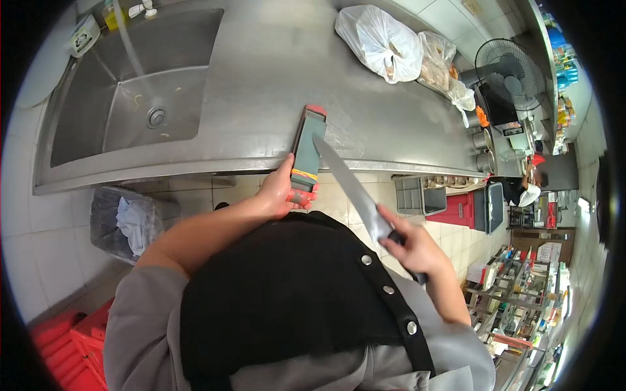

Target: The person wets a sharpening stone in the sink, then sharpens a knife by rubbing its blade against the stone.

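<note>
A grey-green whetstone (309, 143) in a holder with a red end reaches over the front edge of the steel counter (261, 78). My left hand (287, 189) is wrapped round its near end, by a yellow and pink label. In my right hand (417, 246) is a kitchen knife (349, 186), gripped by its black handle close to the blade. The long blade slants up and to the left, and its tip overlaps the stone's face.
At left is a steel sink (156, 85) with running water. White plastic bags (381, 42) and a black fan (512, 75) stand at the back right. Below the counter are a lined bin (124, 221) and grey crates (414, 195). A person (525, 189) is far right.
</note>
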Demonstrator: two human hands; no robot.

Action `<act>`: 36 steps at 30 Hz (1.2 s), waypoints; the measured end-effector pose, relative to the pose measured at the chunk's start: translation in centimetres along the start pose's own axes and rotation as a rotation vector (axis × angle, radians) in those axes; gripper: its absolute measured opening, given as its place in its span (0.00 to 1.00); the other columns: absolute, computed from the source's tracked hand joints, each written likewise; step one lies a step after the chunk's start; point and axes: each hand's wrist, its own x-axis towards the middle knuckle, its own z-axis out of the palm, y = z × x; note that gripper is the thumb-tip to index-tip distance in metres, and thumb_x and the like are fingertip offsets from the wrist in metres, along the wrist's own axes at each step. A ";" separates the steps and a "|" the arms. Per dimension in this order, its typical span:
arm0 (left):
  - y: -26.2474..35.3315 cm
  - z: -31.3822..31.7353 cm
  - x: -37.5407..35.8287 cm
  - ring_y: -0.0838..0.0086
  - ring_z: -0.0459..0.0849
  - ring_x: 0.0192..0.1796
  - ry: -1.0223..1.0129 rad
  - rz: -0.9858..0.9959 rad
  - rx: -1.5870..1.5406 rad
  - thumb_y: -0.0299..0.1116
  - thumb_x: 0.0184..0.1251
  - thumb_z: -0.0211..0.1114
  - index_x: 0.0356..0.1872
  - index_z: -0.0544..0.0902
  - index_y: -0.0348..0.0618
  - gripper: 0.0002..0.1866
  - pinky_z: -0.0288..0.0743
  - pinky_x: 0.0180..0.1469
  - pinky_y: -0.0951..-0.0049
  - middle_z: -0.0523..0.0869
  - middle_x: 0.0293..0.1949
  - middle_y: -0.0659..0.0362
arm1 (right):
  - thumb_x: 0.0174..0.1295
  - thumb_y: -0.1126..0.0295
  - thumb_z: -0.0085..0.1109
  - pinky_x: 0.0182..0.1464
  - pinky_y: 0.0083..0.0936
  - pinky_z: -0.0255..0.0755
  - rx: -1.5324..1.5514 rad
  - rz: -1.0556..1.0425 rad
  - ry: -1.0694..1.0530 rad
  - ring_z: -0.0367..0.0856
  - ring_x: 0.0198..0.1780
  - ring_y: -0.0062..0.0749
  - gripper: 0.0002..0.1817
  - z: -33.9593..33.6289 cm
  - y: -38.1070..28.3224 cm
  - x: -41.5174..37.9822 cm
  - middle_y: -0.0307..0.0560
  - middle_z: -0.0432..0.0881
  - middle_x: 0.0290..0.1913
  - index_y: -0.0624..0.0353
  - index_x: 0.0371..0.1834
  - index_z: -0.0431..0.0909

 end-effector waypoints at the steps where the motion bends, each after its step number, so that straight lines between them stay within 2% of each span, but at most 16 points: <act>1: -0.1 -0.1 0.1 0.60 0.87 0.39 -0.009 0.010 -0.003 0.68 0.85 0.36 0.57 0.81 0.38 0.40 0.80 0.44 0.56 0.89 0.44 0.50 | 0.69 0.66 0.68 0.51 0.36 0.81 -0.041 -0.097 0.027 0.88 0.41 0.45 0.39 0.2 -0.1 -0.4 0.63 0.89 0.48 0.47 0.84 0.65; 4: -0.5 -0.3 -0.3 0.59 0.87 0.39 0.011 0.007 0.011 0.68 0.85 0.36 0.58 0.80 0.37 0.40 0.81 0.43 0.55 0.89 0.45 0.49 | 0.69 0.67 0.68 0.50 0.36 0.81 -0.065 0.226 -0.047 0.88 0.41 0.45 0.39 0.3 -1.9 3.9 0.60 0.90 0.45 0.45 0.83 0.65; 5: -0.3 -0.1 -0.2 0.58 0.87 0.39 0.019 0.016 0.012 0.67 0.85 0.37 0.58 0.80 0.37 0.40 0.81 0.43 0.55 0.89 0.45 0.48 | 0.69 0.67 0.67 0.49 0.36 0.81 -0.089 0.012 0.079 0.87 0.39 0.45 0.38 1.7 0.5 6.3 0.59 0.89 0.42 0.44 0.83 0.65; 8: -0.2 -0.1 0.0 0.57 0.89 0.39 0.020 0.002 -0.009 0.66 0.86 0.37 0.58 0.79 0.39 0.38 0.81 0.38 0.54 0.89 0.44 0.47 | 0.70 0.67 0.67 0.48 0.37 0.81 -0.065 0.112 0.033 0.87 0.38 0.47 0.38 1.5 -1.3 7.8 0.60 0.89 0.42 0.45 0.83 0.65; 10: -0.3 0.3 -0.2 0.58 0.89 0.39 0.034 0.008 -0.009 0.66 0.86 0.36 0.58 0.79 0.38 0.38 0.82 0.38 0.54 0.89 0.44 0.47 | 0.69 0.67 0.68 0.55 0.36 0.82 -0.078 0.029 0.004 0.91 0.48 0.49 0.38 0.8 -0.8 3.3 0.61 0.91 0.50 0.43 0.83 0.66; 12: 0.0 0.4 -0.2 0.58 0.89 0.39 0.040 0.026 -0.013 0.67 0.85 0.37 0.59 0.79 0.39 0.38 0.82 0.39 0.55 0.90 0.45 0.47 | 0.68 0.69 0.69 0.57 0.35 0.82 -0.057 0.071 -0.106 0.92 0.53 0.50 0.39 -0.4 -1.2 -1.0 0.61 0.90 0.52 0.42 0.83 0.66; 15: -0.5 0.0 0.1 0.58 0.88 0.40 0.023 0.001 -0.025 0.67 0.85 0.37 0.60 0.80 0.41 0.38 0.82 0.41 0.55 0.90 0.46 0.48 | 0.67 0.70 0.70 0.55 0.35 0.82 -0.106 0.052 -0.025 0.91 0.47 0.48 0.39 -0.2 -1.4 0.3 0.62 0.90 0.48 0.43 0.82 0.67; 16: -0.6 -0.2 0.2 0.58 0.88 0.40 0.020 -0.008 -0.018 0.67 0.85 0.37 0.60 0.80 0.41 0.38 0.82 0.41 0.55 0.90 0.46 0.48 | 0.67 0.69 0.69 0.51 0.36 0.81 -0.095 0.182 -0.052 0.89 0.40 0.49 0.39 -0.4 -2.3 2.9 0.62 0.89 0.43 0.44 0.83 0.67; 18: -0.5 -0.2 0.3 0.58 0.88 0.40 0.011 -0.007 -0.019 0.67 0.85 0.36 0.60 0.80 0.41 0.38 0.81 0.41 0.55 0.90 0.46 0.47 | 0.68 0.69 0.69 0.47 0.38 0.81 -0.088 0.077 0.049 0.84 0.33 0.48 0.39 0.8 -0.4 7.5 0.61 0.88 0.38 0.44 0.83 0.66; 21: -0.5 -0.2 0.3 0.59 0.88 0.39 0.013 -0.014 -0.027 0.66 0.86 0.36 0.59 0.80 0.40 0.38 0.82 0.41 0.55 0.90 0.46 0.48 | 0.68 0.68 0.68 0.47 0.38 0.81 -0.089 0.032 0.037 0.86 0.34 0.47 0.39 0.4 -0.6 5.5 0.61 0.88 0.40 0.43 0.83 0.66; 24: -0.3 0.2 -0.2 0.58 0.88 0.39 0.026 0.005 -0.032 0.65 0.86 0.35 0.59 0.80 0.39 0.38 0.82 0.41 0.55 0.90 0.46 0.48 | 0.67 0.67 0.69 0.48 0.38 0.81 -0.109 0.072 -0.106 0.90 0.38 0.49 0.39 -1.7 -1.3 -0.5 0.63 0.88 0.38 0.43 0.83 0.66; 25: -0.2 0.2 0.0 0.58 0.88 0.39 0.025 0.014 -0.049 0.64 0.87 0.34 0.59 0.80 0.39 0.38 0.82 0.41 0.54 0.90 0.47 0.47 | 0.68 0.65 0.68 0.46 0.40 0.81 -0.106 -0.069 -0.042 0.90 0.37 0.54 0.38 -1.3 -1.2 -0.6 0.64 0.88 0.36 0.43 0.83 0.67; 28: -0.7 -0.1 -0.1 0.57 0.89 0.39 0.031 -0.007 -0.053 0.64 0.87 0.34 0.60 0.79 0.39 0.38 0.82 0.41 0.54 0.90 0.47 0.47 | 0.70 0.63 0.67 0.46 0.41 0.81 -0.203 0.186 -0.068 0.88 0.38 0.56 0.37 -0.9 -2.4 4.2 0.65 0.88 0.38 0.43 0.83 0.66; 29: -0.6 0.0 0.0 0.57 0.89 0.39 0.036 -0.009 -0.054 0.64 0.87 0.34 0.61 0.79 0.39 0.38 0.82 0.41 0.54 0.90 0.47 0.46 | 0.71 0.63 0.66 0.46 0.41 0.81 -0.211 0.075 0.027 0.88 0.40 0.56 0.37 0.2 -0.6 6.7 0.66 0.88 0.40 0.44 0.83 0.65; 32: -0.4 0.2 0.0 0.57 0.89 0.39 0.049 -0.007 -0.054 0.65 0.87 0.33 0.61 0.79 0.39 0.38 0.82 0.40 0.54 0.90 0.47 0.46 | 0.71 0.65 0.66 0.48 0.40 0.81 -0.154 0.116 0.039 0.88 0.41 0.56 0.37 1.3 0.2 8.3 0.67 0.88 0.42 0.45 0.83 0.65; 36: -0.6 -0.1 0.2 0.56 0.88 0.40 0.026 0.011 -0.046 0.65 0.86 0.33 0.61 0.79 0.39 0.39 0.82 0.40 0.53 0.90 0.48 0.46 | 0.68 0.66 0.69 0.49 0.40 0.82 -0.078 0.002 -0.036 0.88 0.39 0.57 0.39 -1.2 0.1 -0.4 0.64 0.89 0.40 0.43 0.83 0.66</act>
